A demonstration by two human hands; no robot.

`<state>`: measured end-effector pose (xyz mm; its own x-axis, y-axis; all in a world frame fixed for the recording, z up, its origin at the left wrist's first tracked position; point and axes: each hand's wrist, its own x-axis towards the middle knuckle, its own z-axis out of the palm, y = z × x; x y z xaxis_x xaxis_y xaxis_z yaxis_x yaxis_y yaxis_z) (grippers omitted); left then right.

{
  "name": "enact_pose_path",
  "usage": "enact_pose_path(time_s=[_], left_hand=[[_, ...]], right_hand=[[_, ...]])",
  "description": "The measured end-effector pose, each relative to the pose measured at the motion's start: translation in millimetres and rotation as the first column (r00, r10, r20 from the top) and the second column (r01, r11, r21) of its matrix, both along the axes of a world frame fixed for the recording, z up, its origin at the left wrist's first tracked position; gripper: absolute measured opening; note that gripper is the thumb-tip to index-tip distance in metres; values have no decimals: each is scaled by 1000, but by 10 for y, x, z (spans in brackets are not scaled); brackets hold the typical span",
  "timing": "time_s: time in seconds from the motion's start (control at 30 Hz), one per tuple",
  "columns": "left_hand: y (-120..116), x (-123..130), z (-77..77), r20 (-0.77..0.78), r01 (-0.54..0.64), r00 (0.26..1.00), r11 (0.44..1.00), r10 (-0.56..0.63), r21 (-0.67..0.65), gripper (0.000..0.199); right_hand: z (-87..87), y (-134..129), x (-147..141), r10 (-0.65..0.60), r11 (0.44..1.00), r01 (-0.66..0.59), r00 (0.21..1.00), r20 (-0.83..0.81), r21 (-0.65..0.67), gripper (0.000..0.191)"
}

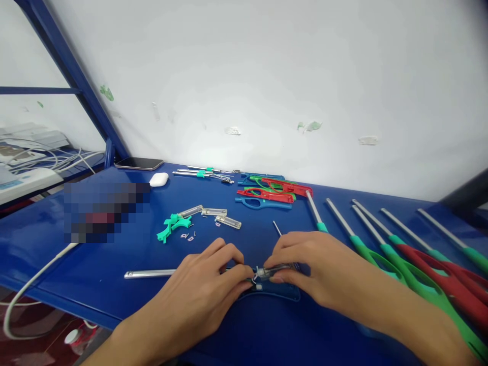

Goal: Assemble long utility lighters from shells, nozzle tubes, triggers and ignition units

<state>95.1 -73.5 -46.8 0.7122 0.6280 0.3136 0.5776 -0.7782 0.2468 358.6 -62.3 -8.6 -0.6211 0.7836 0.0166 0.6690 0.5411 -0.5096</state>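
Note:
A dark blue lighter handle half (285, 292) lies on the blue table in front of me, with a silver metal tube (150, 273) reaching out left from under my left hand. My left hand (217, 279) is closed, its thumb and fingertips pinching a thin white wire or hose (255, 277) beside the handle half. Between thumb and fingers, my right hand (301, 259) grips a clear fuel tank (267, 272) just above the handle half. My fingers cover much of both parts. A thin metal pin (276, 228) shows just beyond my right hand.
Clear fuel tanks (229, 222), teal plastic pieces (173, 226) and tiny parts lie beyond my left hand. Metal tubes with wires (202, 173) and coloured handle halves (265, 194) sit by the wall. Several long lighters (419, 269) line the right. A white earphone case (159, 179) and phone (139, 163) are back left.

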Motion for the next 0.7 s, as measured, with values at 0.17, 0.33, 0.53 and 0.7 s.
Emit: enact_pose_path(time_s=[0.17, 0.33, 0.53, 0.7], left_hand=[[-2, -10, -6, 0, 9, 1000, 1000, -9, 5, 26], [5, -13, -13, 8, 25, 1000, 999, -25, 35, 26], [0, -10, -7, -8, 16, 1000, 999, -15, 28, 24], [5, -11, -4, -32, 31, 999, 1000, -31, 0, 26]], right_hand=[[-23, -2, 3, 0, 1000, 0, 1000, 8, 0, 19], [-8, -8, -20, -18, 1000, 18, 1000, 23, -22, 18], [10, -42, -50, -47, 998, 49, 998, 49, -41, 13], [2, -43, -56, -44, 999, 46, 996, 76, -28, 13]])
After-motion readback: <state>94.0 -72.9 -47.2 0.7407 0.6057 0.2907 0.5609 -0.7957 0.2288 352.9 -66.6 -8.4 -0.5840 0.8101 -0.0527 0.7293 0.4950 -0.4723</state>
